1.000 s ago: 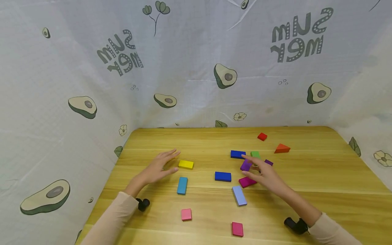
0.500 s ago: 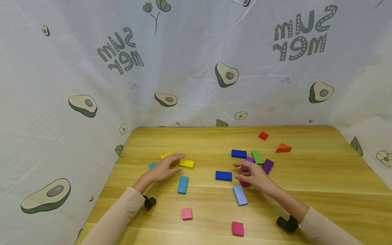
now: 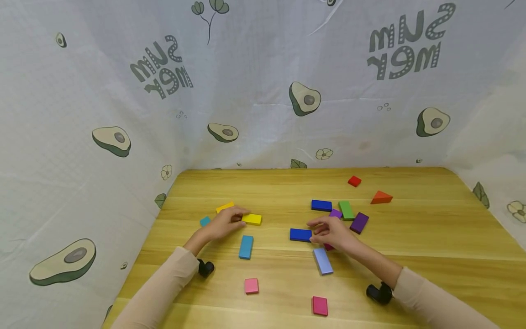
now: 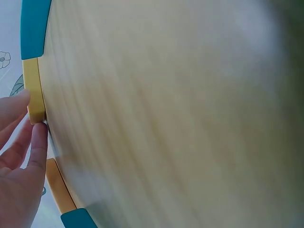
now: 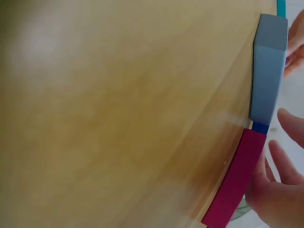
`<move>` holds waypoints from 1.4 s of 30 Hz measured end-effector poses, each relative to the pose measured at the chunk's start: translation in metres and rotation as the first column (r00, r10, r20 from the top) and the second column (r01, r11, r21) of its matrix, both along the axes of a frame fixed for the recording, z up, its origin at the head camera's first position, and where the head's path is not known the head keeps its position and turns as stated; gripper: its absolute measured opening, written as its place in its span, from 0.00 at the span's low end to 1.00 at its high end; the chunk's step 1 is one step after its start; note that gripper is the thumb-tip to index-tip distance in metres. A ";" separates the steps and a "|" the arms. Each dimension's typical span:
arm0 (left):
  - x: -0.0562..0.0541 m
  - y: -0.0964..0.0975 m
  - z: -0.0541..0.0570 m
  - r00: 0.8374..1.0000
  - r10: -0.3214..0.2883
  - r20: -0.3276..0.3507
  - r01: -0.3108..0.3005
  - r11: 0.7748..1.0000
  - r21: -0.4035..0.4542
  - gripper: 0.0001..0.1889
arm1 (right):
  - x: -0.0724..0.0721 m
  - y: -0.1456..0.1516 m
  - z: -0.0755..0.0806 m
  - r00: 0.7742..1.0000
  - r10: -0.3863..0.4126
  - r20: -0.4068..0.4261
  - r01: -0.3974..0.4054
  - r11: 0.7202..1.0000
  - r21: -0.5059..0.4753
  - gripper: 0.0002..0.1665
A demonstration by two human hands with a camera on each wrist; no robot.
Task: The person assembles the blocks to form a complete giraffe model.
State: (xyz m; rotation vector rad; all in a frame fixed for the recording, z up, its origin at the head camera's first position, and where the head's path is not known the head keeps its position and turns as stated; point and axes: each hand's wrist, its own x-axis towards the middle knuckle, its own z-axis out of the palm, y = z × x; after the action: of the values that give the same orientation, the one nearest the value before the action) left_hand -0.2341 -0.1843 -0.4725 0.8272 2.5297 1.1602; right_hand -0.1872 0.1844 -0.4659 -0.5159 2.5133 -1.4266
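Observation:
My left hand (image 3: 223, 222) pinches the left end of a flat yellow block (image 3: 252, 220), thumb on the near side and fingers on the far side. In the left wrist view, thumb and finger meet the yellow block (image 4: 34, 90). My right hand (image 3: 332, 232) is at the right end of a dark blue block (image 3: 301, 235), fingers bent and thumb apart from them. Under that hand a magenta block (image 3: 328, 246) is mostly hidden; it shows fully in the right wrist view. A light blue block (image 3: 323, 261) lies just in front of the hand.
Behind the right hand lie another dark blue block (image 3: 321, 205), a green block (image 3: 346, 210), purple blocks (image 3: 359, 223), a red block (image 3: 355, 181) and an orange triangle (image 3: 381, 198). Blue (image 3: 246, 247) and pink blocks (image 3: 251, 286) lie nearer. A patterned cloth (image 3: 263, 91) hangs behind.
My left hand has moved right onto the yellow block, uncovering another yellow block and a blue one. My right hand has shifted left from the purple blocks to the dark blue block.

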 end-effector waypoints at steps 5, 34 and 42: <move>0.000 -0.001 -0.002 1.000 0.002 0.009 -0.002 1.000 0.012 0.20 | -0.002 -0.002 0.000 0.999 -0.016 0.028 0.016 1.000 0.026 0.21; 0.001 0.012 0.001 0.997 0.031 0.064 -0.031 0.999 -0.007 0.19 | -0.010 -0.009 0.004 0.999 -0.007 0.034 0.005 0.999 0.041 0.13; 0.001 0.017 0.003 0.999 0.002 0.043 -0.002 1.000 -0.009 0.19 | -0.017 -0.014 0.005 1.000 -0.003 0.020 0.002 0.998 0.058 0.13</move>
State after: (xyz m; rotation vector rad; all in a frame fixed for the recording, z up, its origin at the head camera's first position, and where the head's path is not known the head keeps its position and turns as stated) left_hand -0.2333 -0.1676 -0.4693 0.7896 2.5001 1.1539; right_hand -0.2038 0.1705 -0.4611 -0.4860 2.5316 -1.3489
